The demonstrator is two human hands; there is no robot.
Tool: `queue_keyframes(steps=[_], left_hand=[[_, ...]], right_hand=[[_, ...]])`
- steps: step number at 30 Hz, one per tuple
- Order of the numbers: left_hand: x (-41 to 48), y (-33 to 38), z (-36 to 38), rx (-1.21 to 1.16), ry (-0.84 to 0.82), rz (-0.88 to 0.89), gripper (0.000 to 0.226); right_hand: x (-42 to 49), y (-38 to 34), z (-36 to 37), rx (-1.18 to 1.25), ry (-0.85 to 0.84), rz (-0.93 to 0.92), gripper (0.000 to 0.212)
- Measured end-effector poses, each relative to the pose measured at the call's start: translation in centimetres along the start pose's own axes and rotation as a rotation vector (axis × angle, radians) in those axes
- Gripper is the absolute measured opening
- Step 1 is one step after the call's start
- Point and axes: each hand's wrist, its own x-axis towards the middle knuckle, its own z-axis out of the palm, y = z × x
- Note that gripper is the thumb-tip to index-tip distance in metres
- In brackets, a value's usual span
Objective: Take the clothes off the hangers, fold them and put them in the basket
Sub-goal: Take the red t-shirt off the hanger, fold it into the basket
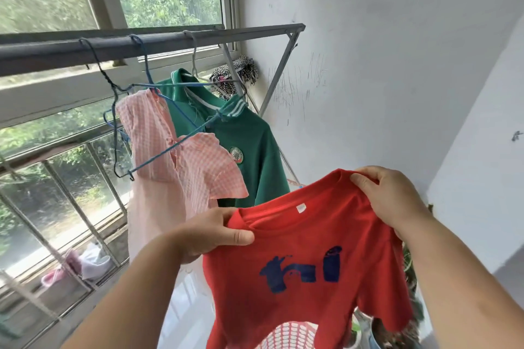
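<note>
I hold a red T-shirt (pixel 306 269) with a dark blue print spread out in front of me, off any hanger. My left hand (pixel 209 231) pinches its left shoulder by the neckline. At the opposite shoulder my right hand (pixel 388 195) grips the cloth. A pink checked dress (pixel 175 167) hangs on a blue wire hanger (pixel 167 125) from the grey rail (pixel 113 47). Behind it a green polo shirt (pixel 252 147) hangs on a white hanger (pixel 194 65). The pink lattice basket (pixel 289 334) shows below the red shirt's hem.
A dark empty wire hanger (pixel 113 110) hangs at the rail's left. A black-and-white striped cloth (pixel 235 76) lies bunched at the rack's far end. The window with bars runs along the left, a white wall (pixel 382 65) on the right. Potted plants (pixel 397 329) stand at lower right.
</note>
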Motion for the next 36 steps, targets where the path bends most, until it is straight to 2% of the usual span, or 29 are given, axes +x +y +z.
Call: queue_keyframes(steps=[4, 7, 11, 13, 15, 17, 20, 24, 29, 33, 36], left_hand=[[-0.3, 0.2, -1.4, 0.074, 0.004, -0.07, 0.051], [-0.3, 0.0, -1.9, 0.101, 0.028, -0.078, 0.057], [-0.4, -0.3, -2.2, 0.043, 0.009, -0.082, 0.043], [-0.2, -0.7, -1.9, 0.093, 0.088, -0.069, 0.034], [0.4, -0.8, -1.4, 0.147, 0.236, -0.021, 0.024], [1.1, -0.3, -0.4, 0.187, 0.312, 0.022, 0.021], [2.1, 1.1, 1.7, 0.301, 0.341, 0.127, 0.023], [2.5, 2.8, 3.5, 0.396, 0.294, 0.237, 0.024], [1.9, 3.2, 3.2, 0.316, 0.242, 0.206, 0.039], [1.2, 2.9, 2.9, 0.184, 0.227, 0.166, 0.02], [1.3, 2.7, 3.0, 0.166, 0.281, 0.137, 0.018]], right_hand=[[0.0, 0.3, -0.1, -0.004, -0.007, 0.041, 0.012], [-0.2, 0.4, 0.0, 0.007, -0.04, 0.077, 0.011], [-0.3, 0.8, 0.0, 0.067, -0.038, 0.126, 0.015], [-0.4, 0.8, 0.3, 0.132, -0.027, 0.142, 0.014], [-0.6, 0.6, 1.0, 0.198, -0.036, 0.132, 0.007], [-1.1, -0.3, 2.1, 0.235, -0.13, 0.087, 0.008], [-2.2, -1.7, 4.2, 0.3, -0.327, 0.062, 0.008], [-3.5, -3.3, 6.2, 0.306, -0.482, 0.028, 0.02], [-3.3, -3.3, 6.7, 0.465, -0.414, 0.098, 0.016], [-3.3, -2.8, 6.4, 0.441, -0.388, 0.076, 0.011], [-3.1, -2.6, 6.7, 0.399, -0.363, 0.065, 0.007]])
